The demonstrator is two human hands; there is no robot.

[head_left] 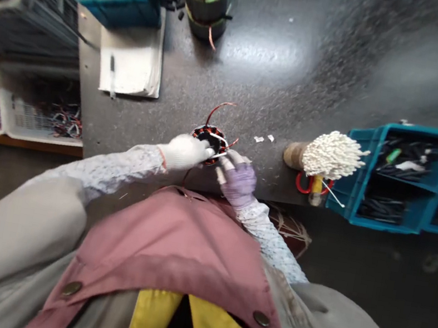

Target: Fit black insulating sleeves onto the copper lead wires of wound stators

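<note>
A small ring-shaped motor stator (207, 129) with copper windings lies on the dark table close to its front edge. Reddish copper wire ends (217, 108) stick out from it. My left hand (185, 152), in a white glove, is closed on the stator's left side, its fingertips reaching over the opening. A white cord (219, 137) runs across the ring. On the right, my right hand (238, 183), in a purple glove with light fingertips, has its fingers bent in a pinch at the cord by the stator's edge. The fingertips' exact contact is small and partly hidden.
A bundle of white cords (333, 155) and red-handled scissors (304, 183) lie right, beside blue bins (419, 131) of black pieces. A stack of larger stators (207, 12), a notepad (131, 61) with a pen, and a blue bin (114, 12) stand at the back left.
</note>
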